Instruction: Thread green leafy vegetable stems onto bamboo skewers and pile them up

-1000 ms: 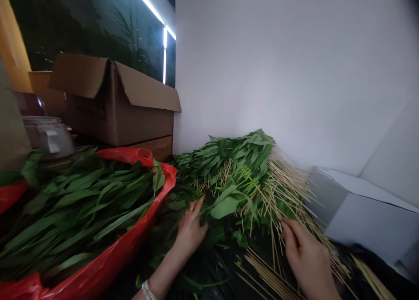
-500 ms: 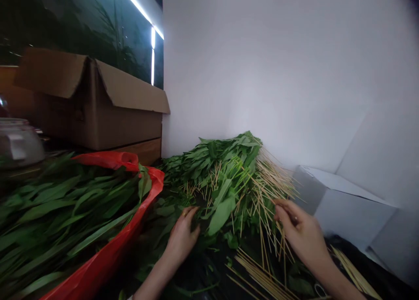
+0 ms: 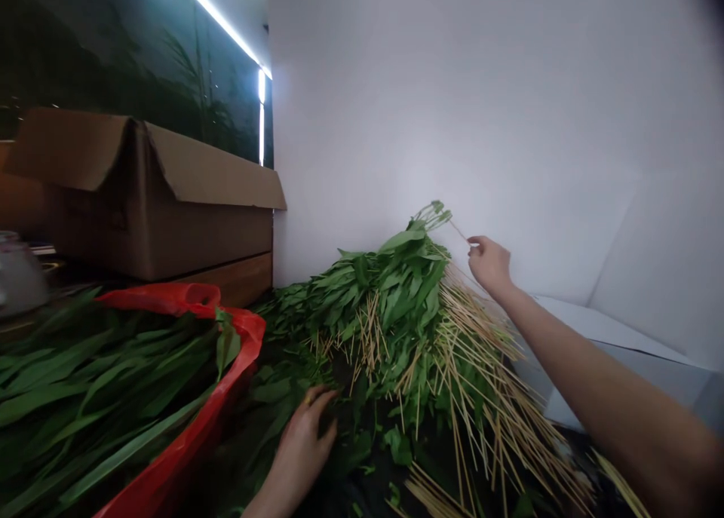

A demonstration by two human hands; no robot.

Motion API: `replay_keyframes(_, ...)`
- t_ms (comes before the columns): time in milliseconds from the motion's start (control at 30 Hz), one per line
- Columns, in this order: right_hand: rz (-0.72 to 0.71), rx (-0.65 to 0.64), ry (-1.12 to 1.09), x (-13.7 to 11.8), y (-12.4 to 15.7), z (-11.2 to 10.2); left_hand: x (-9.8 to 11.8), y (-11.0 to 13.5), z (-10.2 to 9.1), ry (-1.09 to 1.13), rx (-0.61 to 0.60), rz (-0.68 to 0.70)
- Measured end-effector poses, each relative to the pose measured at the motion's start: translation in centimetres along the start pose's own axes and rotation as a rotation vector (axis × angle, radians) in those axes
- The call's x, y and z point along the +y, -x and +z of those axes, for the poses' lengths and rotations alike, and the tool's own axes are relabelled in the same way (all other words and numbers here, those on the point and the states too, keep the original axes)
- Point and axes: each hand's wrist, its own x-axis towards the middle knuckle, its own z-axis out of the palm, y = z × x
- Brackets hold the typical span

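Observation:
My right hand point(image 3: 489, 265) is raised over the right of the pile, fingers pinched on the bare end of a thin wooden skewer. At its other end a bunch of green stems point(image 3: 434, 215) and leaves rests on top of the heap. That heap is made of skewered leafy greens point(image 3: 390, 273), with many bare skewer ends point(image 3: 486, 337) fanning out to the right. Low in front, my left hand point(image 3: 305, 431) hovers by loose leaves point(image 3: 277, 390), thumb and fingers apart with nothing visible between them.
A red plastic bag point(image 3: 249, 344) full of long green leaves point(image 3: 130, 375) lies at left. Behind it stands an open cardboard box point(image 3: 209, 231), with a jar point(image 3: 16, 277) beside. Loose skewers point(image 3: 433, 495) lie in front. A white box point(image 3: 639, 375) sits at right against the white wall point(image 3: 452, 111).
My right hand has risen from the pile's right side to its top, carrying the skewered greens from the front of the heap. My left hand stays low. The view has shifted slightly.

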Motion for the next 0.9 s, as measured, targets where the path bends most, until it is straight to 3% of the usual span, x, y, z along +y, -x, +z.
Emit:
replay_keyframes(167,0.058,-0.167,0.237,3.6,-0.8,3.3,-0.2,0.0,0.0,-0.005,0.007,0.001)
replay_keyframes(300,0.102,-0.25,0.37,4.8,-0.4,4.2,-0.1,-0.1,-0.1,-0.015,-0.014,-0.01)
replay_keyframes(400,0.074,-0.218,0.444,4.5,0.4,3.1,0.3,-0.1,-0.3,-0.02,-0.033,-0.012)
replay_keyframes(533,-0.07,-0.106,0.479,3.3,2.4,-0.2,1.2,-0.2,-0.9,-0.019,-0.04,-0.026)
replay_keyframes(600,-0.175,-0.069,0.472,2.6,4.1,-2.0,1.6,-0.2,-1.1,-0.004,-0.053,-0.03)
replay_keyframes(733,-0.617,0.02,0.362,0.8,9.5,-5.1,2.1,-0.4,-1.4,0.028,-0.067,-0.03)
replay_keyframes(833,-0.786,-0.077,0.263,-1.0,15.4,-6.7,2.5,-0.4,-1.7,0.042,-0.076,-0.006)
replay_keyframes(900,-0.846,-0.209,0.198,-2.1,19.5,-7.2,2.8,-0.3,-1.8,0.052,-0.108,0.013)
